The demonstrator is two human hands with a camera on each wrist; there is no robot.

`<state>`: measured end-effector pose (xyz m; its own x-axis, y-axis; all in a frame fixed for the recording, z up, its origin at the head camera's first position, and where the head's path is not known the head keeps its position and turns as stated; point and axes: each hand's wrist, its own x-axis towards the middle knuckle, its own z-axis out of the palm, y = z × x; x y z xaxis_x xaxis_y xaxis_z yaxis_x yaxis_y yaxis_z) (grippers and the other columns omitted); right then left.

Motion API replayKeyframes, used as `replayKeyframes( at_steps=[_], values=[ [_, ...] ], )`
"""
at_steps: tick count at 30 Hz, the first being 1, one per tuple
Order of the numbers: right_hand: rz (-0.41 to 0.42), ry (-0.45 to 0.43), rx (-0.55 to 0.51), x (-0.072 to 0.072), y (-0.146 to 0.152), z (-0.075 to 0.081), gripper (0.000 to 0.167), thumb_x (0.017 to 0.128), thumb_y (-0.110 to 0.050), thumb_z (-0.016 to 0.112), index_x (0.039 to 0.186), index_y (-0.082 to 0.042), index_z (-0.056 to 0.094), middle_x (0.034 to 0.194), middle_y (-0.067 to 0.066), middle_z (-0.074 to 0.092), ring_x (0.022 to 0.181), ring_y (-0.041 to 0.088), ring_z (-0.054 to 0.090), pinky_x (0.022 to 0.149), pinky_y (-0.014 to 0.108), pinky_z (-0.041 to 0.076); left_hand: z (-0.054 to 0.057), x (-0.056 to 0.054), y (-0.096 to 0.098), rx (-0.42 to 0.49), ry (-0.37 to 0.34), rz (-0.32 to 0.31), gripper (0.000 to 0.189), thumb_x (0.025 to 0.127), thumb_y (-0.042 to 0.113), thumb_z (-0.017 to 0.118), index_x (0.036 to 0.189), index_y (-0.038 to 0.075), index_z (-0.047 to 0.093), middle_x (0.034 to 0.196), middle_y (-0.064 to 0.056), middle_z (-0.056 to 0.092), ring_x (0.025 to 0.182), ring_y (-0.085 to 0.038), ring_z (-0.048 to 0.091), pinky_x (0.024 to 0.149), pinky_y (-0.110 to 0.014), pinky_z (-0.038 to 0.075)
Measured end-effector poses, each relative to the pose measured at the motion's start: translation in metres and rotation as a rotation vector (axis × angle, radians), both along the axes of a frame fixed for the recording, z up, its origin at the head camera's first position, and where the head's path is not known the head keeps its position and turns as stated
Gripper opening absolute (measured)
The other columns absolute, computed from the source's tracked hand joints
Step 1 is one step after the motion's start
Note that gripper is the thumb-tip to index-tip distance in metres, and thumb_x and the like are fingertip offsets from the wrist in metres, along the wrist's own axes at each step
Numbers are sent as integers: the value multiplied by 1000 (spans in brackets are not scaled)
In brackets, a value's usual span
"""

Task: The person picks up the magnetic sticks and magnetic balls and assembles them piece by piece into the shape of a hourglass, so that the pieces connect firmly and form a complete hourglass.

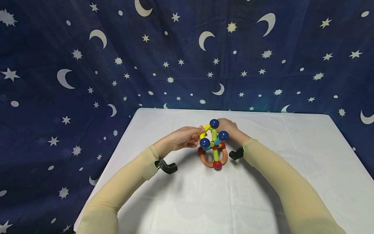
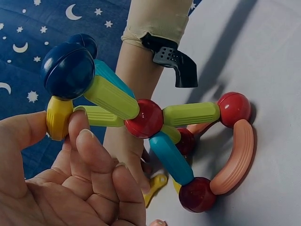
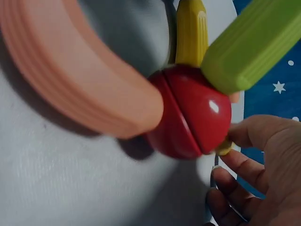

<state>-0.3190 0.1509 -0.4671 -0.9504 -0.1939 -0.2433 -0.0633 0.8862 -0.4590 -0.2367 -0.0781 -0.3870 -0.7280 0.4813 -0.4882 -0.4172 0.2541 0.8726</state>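
Note:
A structure of colored rods and balls stands on the white table, with a red ball [image 2: 144, 118] at its center. Green rods [image 2: 192, 114] and blue rods [image 2: 171, 157] spread from that ball. Dark blue balls [image 2: 67, 70] cap the upper ends, and curved orange rods [image 2: 237, 157] join red balls at the base. My left hand [image 1: 185, 138] pinches a yellow curved rod [image 2: 59, 117] at a blue ball between thumb and fingers. Behind the structure, my right hand [image 1: 229, 126] pinches a yellow rod [image 3: 225, 147] beside a lower red ball [image 3: 193, 113], which partly hides it.
A white cloth covers the table [image 1: 181, 201]. Behind it hangs a dark blue curtain [image 1: 187, 52] with moons and stars. Black wrist cameras [image 1: 166, 166] are strapped over both beige sleeves [image 1: 280, 175].

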Motion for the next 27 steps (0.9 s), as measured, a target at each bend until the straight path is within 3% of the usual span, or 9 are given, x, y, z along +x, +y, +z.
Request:
replayKeyframes(
  at_steps=[3, 5, 11, 16, 22, 27],
  values=[
    [-21, 12, -40, 3, 8, 1, 25, 91, -21, 65, 109, -3, 71, 106, 14, 70, 94, 32, 60, 90, 53, 43, -1, 0, 1, -1, 1, -4, 37, 102, 37, 61, 120, 4, 65, 78, 0, 57, 69, -14, 55, 73, -29, 48],
    [-31, 22, -61, 4, 16, 1, 24, 90, -23, 68, 104, -5, 72, 100, 10, 70, 91, 29, 59, 86, 50, 43, -1, -1, 1, -1, 2, -10, 41, 103, 37, 61, 124, 3, 65, 79, 0, 58, 70, -14, 55, 73, -29, 48],
    [-47, -33, -126, 8, 50, 3, 32, 92, -29, 72, 113, -5, 74, 105, 9, 71, 89, 25, 60, 79, 41, 46, 1, -1, 0, -12, 9, -35, 54, 103, 37, 60, 138, -3, 57, 80, 1, 56, 72, -14, 54, 74, -29, 48],
    [-48, -93, -154, 13, 78, 6, 34, 92, -29, 74, 114, -3, 75, 105, 9, 72, 86, 23, 58, 74, 35, 47, 1, 0, -1, -8, 9, -25, 50, 103, 38, 60, 134, -2, 59, 81, 0, 57, 71, -14, 55, 75, -29, 48],
    [-66, -84, -112, 25, 98, 5, 42, 94, -36, 71, 119, -3, 75, 109, 10, 73, 84, 22, 60, 71, 35, 49, -1, -1, -1, -5, 5, -13, 42, 102, 38, 62, 127, 3, 62, 81, 0, 57, 71, -14, 55, 74, -29, 48],
    [-87, -59, -71, 37, 97, 3, 44, 93, -37, 72, 119, -2, 75, 103, 8, 74, 78, 21, 62, 67, 34, 50, -2, -1, -1, -5, 9, -20, 49, 102, 38, 61, 133, 0, 60, 80, 1, 57, 71, -14, 55, 74, -29, 48]
  ],
)
